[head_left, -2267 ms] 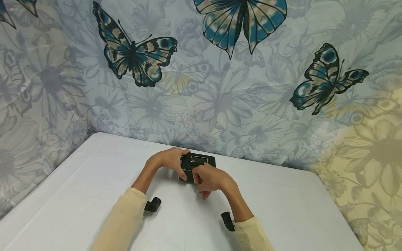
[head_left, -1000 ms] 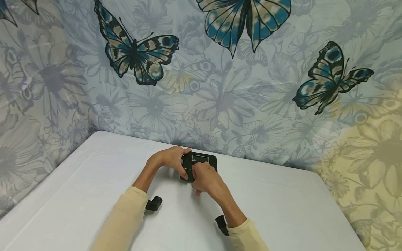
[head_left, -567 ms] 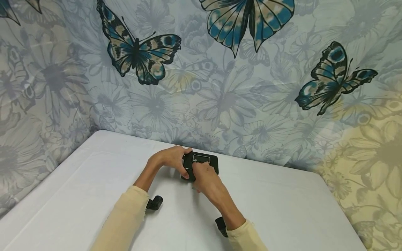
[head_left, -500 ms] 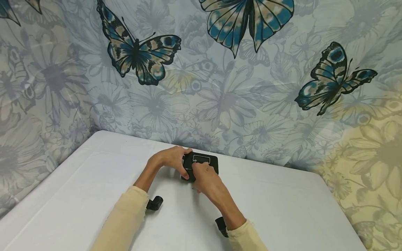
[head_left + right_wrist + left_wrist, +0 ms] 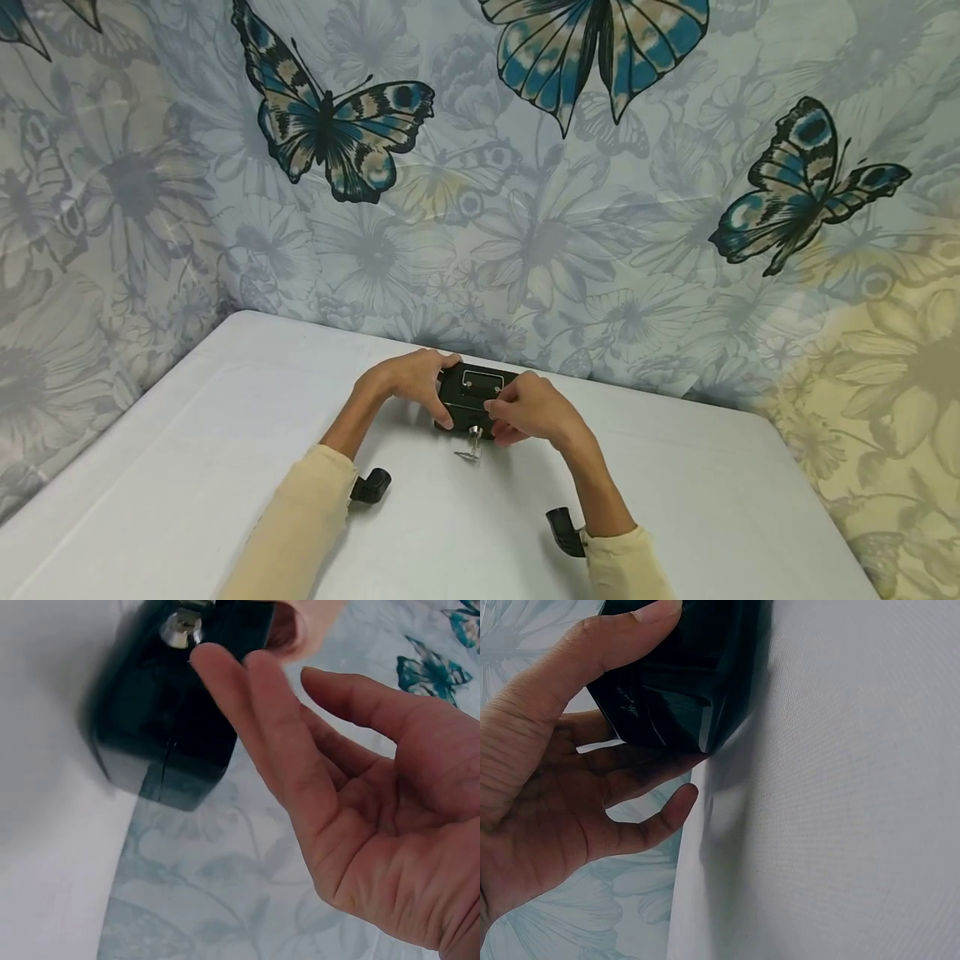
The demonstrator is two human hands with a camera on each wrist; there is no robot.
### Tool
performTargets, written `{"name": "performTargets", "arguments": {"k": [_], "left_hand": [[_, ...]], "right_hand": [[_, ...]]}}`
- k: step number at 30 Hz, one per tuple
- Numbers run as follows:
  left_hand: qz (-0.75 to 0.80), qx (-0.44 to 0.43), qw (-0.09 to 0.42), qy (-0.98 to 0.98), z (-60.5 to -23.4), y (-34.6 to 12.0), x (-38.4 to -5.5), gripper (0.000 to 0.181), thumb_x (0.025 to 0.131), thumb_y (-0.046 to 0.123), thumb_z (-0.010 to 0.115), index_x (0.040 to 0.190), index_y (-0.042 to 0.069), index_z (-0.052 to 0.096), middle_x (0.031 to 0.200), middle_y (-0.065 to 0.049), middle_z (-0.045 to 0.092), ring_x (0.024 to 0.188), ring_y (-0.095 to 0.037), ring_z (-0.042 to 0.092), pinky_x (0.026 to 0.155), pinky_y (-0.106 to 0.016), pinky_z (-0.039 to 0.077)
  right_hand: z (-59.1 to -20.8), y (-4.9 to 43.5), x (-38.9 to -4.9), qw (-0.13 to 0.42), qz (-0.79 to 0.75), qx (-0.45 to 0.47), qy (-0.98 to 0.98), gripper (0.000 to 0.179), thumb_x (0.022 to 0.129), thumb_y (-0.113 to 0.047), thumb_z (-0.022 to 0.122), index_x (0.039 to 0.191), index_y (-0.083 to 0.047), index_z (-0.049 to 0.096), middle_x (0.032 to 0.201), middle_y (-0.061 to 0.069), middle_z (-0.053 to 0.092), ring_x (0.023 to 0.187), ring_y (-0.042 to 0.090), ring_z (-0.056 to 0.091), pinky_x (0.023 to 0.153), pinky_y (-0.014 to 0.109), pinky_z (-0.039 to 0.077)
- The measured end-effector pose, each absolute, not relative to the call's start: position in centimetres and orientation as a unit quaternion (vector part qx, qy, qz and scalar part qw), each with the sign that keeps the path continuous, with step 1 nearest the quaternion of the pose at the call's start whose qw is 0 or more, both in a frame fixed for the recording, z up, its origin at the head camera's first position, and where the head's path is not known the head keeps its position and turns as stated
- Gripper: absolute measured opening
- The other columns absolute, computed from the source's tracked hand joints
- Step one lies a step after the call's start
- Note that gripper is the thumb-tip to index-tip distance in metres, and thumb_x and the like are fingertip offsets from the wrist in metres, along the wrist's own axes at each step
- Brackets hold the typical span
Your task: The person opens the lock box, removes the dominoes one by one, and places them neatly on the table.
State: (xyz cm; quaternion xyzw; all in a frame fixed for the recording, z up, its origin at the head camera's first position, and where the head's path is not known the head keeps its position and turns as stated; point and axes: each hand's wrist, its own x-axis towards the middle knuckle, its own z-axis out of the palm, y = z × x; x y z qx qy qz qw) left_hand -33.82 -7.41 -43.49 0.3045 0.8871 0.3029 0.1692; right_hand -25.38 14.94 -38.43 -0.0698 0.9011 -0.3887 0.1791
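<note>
A small black cash box (image 5: 459,408) with a wire handle on its lid stands near the table's far edge. A key (image 5: 471,455) sticks out of the round silver lock (image 5: 180,631) on its front and hangs downward. My left hand (image 5: 411,379) grips the left end of the box, its thumb on the front and several fingers behind, as the left wrist view shows. Just right of the lock, my right hand (image 5: 536,408) has its fingers extended and holds nothing. In the right wrist view its fingertips (image 5: 214,654) are close to the box front; contact is unclear.
A white cloth covers the table (image 5: 375,550). Behind the box rises a butterfly-patterned fabric backdrop (image 5: 525,242), close to the table's far edge. A black wrist camera (image 5: 371,486) sits by the left sleeve, another wrist camera (image 5: 565,532) by the right.
My right hand has come away from the lock area and moved right, and its fingers have loosened. The key and lock now show. My left hand keeps its grip on the cash box.
</note>
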Motion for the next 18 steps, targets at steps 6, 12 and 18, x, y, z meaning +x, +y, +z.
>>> {"name": "performTargets", "arguments": {"k": [6, 12, 18], "left_hand": [[0.310, 0.310, 0.164, 0.883, -43.7, -7.4, -34.0, 0.113, 0.062, 0.028, 0.097, 0.157, -0.003, 0.043, 0.125, -0.006, 0.073, 0.098, -0.012, 0.056, 0.092, -0.025, 0.048], [0.315, 0.311, 0.172, 0.880, -43.5, -7.4, -33.9, 0.114, 0.063, 0.027, 0.097, 0.157, -0.004, 0.041, 0.126, -0.006, 0.073, 0.097, -0.012, 0.056, 0.090, -0.025, 0.047], [0.313, 0.309, 0.174, 0.881, -43.5, -7.3, -33.7, 0.114, 0.063, 0.026, 0.096, 0.157, -0.004, 0.041, 0.125, -0.007, 0.073, 0.098, -0.012, 0.057, 0.090, -0.025, 0.048]], "right_hand": [[-39.1, 15.1, -25.5, 0.210, -0.385, -0.062, 0.897, 0.027, 0.100, -0.012, 0.065, 0.091, 0.010, 0.078, 0.078, 0.015, 0.079, 0.071, 0.022, 0.079, 0.067, 0.031, 0.066], [-39.7, 14.4, -25.4, 0.232, -0.368, -0.066, 0.898, 0.024, 0.100, -0.010, 0.066, 0.089, 0.008, 0.078, 0.080, 0.017, 0.080, 0.072, 0.022, 0.080, 0.068, 0.030, 0.065], [-40.2, 14.0, -25.4, 0.237, -0.342, -0.078, 0.906, 0.023, 0.099, -0.009, 0.070, 0.084, 0.006, 0.078, 0.075, 0.016, 0.079, 0.068, 0.024, 0.080, 0.065, 0.030, 0.065]]}}
